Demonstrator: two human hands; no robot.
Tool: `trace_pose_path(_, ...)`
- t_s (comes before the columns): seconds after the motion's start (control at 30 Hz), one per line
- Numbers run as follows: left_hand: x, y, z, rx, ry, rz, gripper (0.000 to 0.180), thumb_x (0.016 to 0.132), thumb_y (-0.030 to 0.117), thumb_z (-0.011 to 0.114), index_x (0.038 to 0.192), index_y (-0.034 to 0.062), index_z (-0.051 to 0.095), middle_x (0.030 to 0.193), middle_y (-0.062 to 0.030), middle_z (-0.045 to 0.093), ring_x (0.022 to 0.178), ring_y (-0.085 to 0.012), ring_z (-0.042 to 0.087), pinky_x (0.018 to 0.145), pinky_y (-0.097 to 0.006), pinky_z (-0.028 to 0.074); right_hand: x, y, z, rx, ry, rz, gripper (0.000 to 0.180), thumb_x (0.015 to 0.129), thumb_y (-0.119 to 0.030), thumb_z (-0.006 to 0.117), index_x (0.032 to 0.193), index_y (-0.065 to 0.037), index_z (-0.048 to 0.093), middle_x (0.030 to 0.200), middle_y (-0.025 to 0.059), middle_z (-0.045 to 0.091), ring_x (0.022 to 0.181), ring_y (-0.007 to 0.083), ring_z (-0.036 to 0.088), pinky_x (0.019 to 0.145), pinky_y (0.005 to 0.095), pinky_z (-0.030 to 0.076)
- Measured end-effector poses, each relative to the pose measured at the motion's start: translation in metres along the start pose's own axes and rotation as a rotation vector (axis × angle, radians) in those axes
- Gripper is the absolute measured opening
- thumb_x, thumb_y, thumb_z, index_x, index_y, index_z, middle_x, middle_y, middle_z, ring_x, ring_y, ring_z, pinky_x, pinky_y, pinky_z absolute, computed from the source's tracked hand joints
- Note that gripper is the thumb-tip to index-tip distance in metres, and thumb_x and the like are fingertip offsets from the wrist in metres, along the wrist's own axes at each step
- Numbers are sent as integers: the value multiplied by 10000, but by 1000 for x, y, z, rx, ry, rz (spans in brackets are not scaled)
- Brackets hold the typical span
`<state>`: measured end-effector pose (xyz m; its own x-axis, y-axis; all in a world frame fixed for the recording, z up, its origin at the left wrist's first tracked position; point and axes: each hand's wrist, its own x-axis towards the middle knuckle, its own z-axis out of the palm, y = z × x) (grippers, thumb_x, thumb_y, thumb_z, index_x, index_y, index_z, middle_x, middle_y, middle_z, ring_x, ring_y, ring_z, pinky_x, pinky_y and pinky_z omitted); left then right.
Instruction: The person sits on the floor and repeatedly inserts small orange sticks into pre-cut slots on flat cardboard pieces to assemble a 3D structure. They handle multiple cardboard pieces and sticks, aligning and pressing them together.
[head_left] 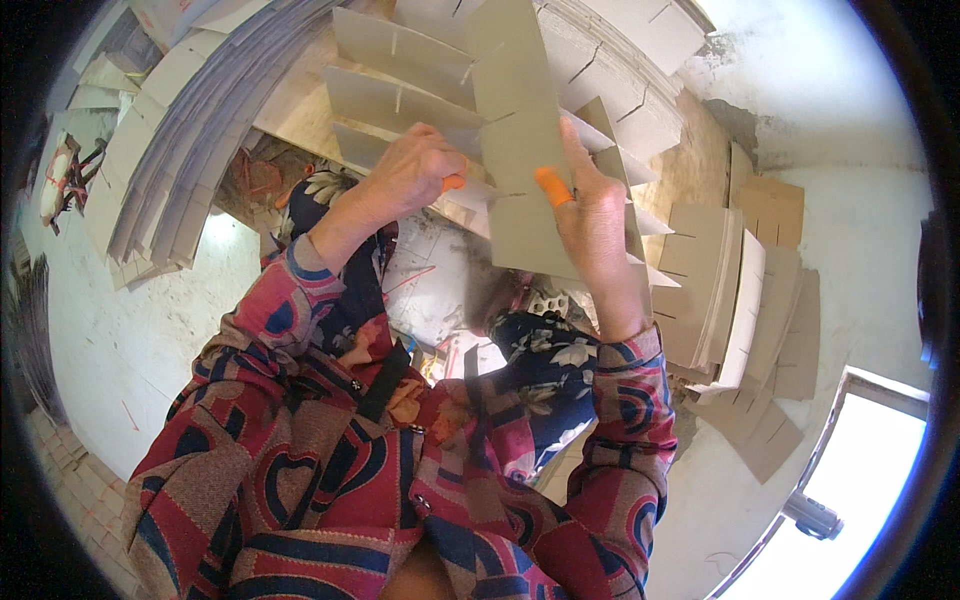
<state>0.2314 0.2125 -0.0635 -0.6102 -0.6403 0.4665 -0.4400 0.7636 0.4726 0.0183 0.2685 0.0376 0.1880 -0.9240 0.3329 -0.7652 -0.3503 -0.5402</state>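
A long slotted grey cardboard strip (515, 130) stands in front of me, running away from my body. My right hand (597, 215) grips its right edge, with an orange-covered thumb against the strip's face. Several shorter cardboard cross strips (405, 105) meet it at its slots and stick out on both sides, like a partition grid. To the left, my left hand (410, 175) is closed, an orange cover on one digit, pinching the near cross strip (468, 192). The ends of the left fingers are partly hidden.
Tall stacks of slotted cardboard strips stand at the far left (190, 120) and far right (610, 75). More cardboard stacks (700, 280) and loose sheets (760, 440) lie at right. The grid rests over a wooden board (310, 100). A bright doorway (850, 490) is at lower right.
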Motion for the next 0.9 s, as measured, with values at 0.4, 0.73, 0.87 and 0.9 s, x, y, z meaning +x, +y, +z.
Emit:
trace_pose_path(0.4, 7, -3, 7, 2, 91, 17, 84, 694, 112, 684, 675, 71, 613, 627, -107, 581, 673, -302, 584, 703, -383, 429, 31, 14, 22, -242, -296, -72, 514, 785, -8, 581, 1263, 89, 419, 833, 259, 615, 736, 421, 612, 632, 461, 491)
trace_pose_path(0.73, 14, -3, 12, 34, 12, 14, 101, 699, 160, 693, 723, 87, 628, 672, -97, 600, 707, -289, 586, 714, -379, 432, 8, 21, 38, -453, -252, -14, 186, 795, -61, 579, 979, -40, 571, 878, 149, 611, 833, 313, 629, 640, 413, 516)
trace_pose_path(0.87, 10, 2, -4, 46, 38, 60, 196, 683, 207, 716, 792, 78, 618, 747, -83, 612, 757, -271, 586, 726, -372, 433, -16, 57, -14, -425, 293, -5, 107, 818, -94, 575, 924, -86, 591, 869, 83, 593, 829, 286, 579, 689, 414, 508)
trace_pose_path(0.9, 11, 6, -10, 54, 45, 65, 224, 672, 209, 728, 807, 72, 614, 772, -82, 617, 762, -271, 584, 733, -373, 435, -33, 81, -36, -554, 404, -10, 124, 843, -90, 614, 959, -59, 645, 939, 120, 642, 865, 287, 608, 726, 369, 501)
